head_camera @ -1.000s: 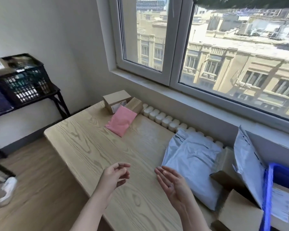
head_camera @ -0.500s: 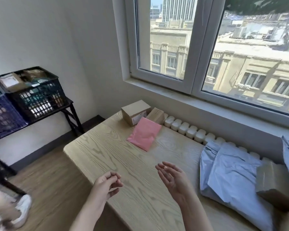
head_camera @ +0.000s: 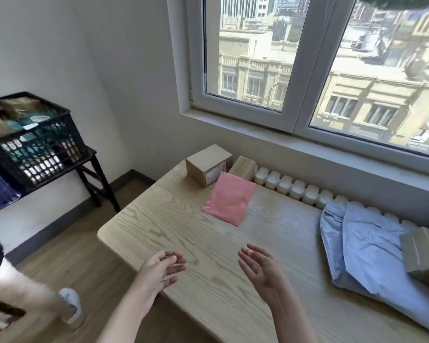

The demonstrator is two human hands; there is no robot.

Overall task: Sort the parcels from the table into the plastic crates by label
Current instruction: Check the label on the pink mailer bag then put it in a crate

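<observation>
Neither hand holds anything: left hand [head_camera: 162, 271] hangs with fingers loosely curled, right hand [head_camera: 260, 271] with fingers relaxed and spread. Both hover over the table [head_camera: 208, 246], nearer the camera than the pink mailer [head_camera: 229, 198] and apart from it.

Mailer lies flat. Cardboard box [head_camera: 207, 165] sits just behind it, label facing the mailer. Grey poly bags [head_camera: 372, 246] are to its right. Black crate [head_camera: 35, 142] stands well to its left, off the table.

Judgement: the mailer is probably light, limp and slick. Lift one free corner, then pinch it. The box looks stiff, so grasp it across opposite faces.
</observation>
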